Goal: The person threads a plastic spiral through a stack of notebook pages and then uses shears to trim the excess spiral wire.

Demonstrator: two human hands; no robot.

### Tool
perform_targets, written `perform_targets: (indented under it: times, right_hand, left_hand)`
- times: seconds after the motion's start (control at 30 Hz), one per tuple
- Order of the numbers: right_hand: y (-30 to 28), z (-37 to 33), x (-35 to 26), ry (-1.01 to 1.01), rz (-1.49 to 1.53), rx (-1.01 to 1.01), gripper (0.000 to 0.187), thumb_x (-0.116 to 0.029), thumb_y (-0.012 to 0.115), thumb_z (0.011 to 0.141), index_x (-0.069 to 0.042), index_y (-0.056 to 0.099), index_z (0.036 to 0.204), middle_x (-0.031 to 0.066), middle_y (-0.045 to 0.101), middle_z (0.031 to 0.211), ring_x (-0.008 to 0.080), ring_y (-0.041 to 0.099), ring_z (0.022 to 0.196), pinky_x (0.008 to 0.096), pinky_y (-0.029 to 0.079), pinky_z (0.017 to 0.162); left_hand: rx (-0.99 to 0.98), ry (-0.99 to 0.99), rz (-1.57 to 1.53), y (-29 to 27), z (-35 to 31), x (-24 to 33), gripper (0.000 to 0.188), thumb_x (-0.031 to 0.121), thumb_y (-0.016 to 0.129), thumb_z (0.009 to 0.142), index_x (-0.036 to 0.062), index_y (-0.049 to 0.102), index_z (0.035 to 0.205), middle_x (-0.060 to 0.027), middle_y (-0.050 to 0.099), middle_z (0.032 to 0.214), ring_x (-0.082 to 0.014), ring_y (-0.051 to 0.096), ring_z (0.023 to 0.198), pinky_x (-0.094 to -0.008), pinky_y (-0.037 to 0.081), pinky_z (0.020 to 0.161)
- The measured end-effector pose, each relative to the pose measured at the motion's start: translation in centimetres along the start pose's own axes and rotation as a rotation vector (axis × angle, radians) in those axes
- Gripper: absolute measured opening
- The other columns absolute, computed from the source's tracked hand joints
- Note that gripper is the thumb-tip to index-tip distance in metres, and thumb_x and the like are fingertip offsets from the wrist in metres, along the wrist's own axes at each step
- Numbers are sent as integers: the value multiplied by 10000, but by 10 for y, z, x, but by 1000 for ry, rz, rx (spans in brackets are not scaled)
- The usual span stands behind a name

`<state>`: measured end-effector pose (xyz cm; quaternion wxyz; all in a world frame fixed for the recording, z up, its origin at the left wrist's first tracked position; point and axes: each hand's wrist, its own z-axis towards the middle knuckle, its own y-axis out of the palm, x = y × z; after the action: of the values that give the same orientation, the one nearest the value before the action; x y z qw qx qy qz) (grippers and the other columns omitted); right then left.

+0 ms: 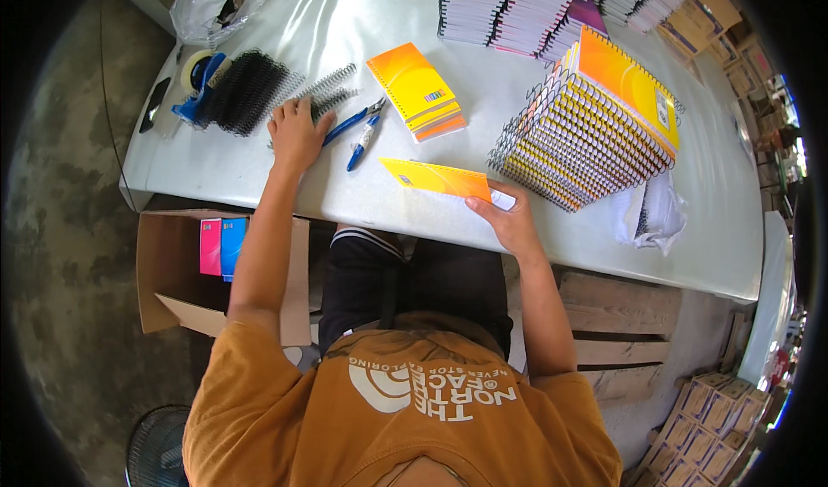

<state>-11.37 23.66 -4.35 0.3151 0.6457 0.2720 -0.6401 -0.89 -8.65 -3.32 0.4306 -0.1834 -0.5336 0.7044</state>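
Observation:
Fingers apart, my left hand (297, 133) rests over the near edge of some black spiral binding coils (332, 83); whether a fingertip grips one is hidden. Beside it, a larger heap of black coils (246, 94) lies on the table. In my right hand (511, 219) is a yellow-orange notebook (435, 177) with punched holes along an edge, pinched at its right end. Blue-handled pliers (345, 127) and a blue-and-white pen-like tool (363, 144) lie between my hands. Further back sits a small pile of punched yellow-orange notebooks (416, 86).
On the right stands a tall stack of spiral-bound yellow notebooks (586, 133), near a crumpled white bag (662, 215). More bound stacks (509, 8) stand at the back. A blue tape dispenser (203, 81) and a clear plastic bag (220, 4) are left. Below is an opened carton (164, 263).

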Motion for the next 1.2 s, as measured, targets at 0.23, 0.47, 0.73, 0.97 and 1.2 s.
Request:
perform_targets:
  times: [0.23,0.47,0.73,0.97,1.2]
  right_hand:
    - [3,-4,5,-60,59,43,369,-89,662,805,54,575,1134,47,628,977,74,547,879,224,441,804]
    - [14,-3,-4,-93,182,34,308,-96,648,817,38,588,1088,65,614,1022,93,552,910,234,447,813]
    - [16,-5,6,-141,20,25,313,-65,630,831,24,575,1126,72,616,1064,107,553,950,245,446,845]
    - [20,-4,0,-229,110,28,297,-7,603,833,15,588,1129,101,625,1076,120,555,973,256,450,855]
    - [20,-1,5,-179,-54,59,284,-22,559,866,8,589,1146,99,642,1058,104,574,949,244,456,840]
  left_hand:
    - [148,163,206,-22,14,-16,274,339,578,842,152,672,1020,-47,628,1045,-236,540,1022,-411,350,881]
    - [-696,-168,-836,-50,-61,85,588,284,578,890,-32,355,1333,-98,587,908,-156,540,795,-298,447,729]
    - [-530,-72,-976,-40,-81,96,482,318,479,946,-17,412,1287,-8,453,696,-76,419,635,-232,376,586]
    - [-673,58,-1037,-53,-63,74,518,416,443,941,56,397,1312,-20,441,616,-120,425,609,-254,373,602]
    - [-503,114,-884,-41,-65,73,292,296,478,950,43,502,1094,18,444,678,-82,381,620,-226,339,590]
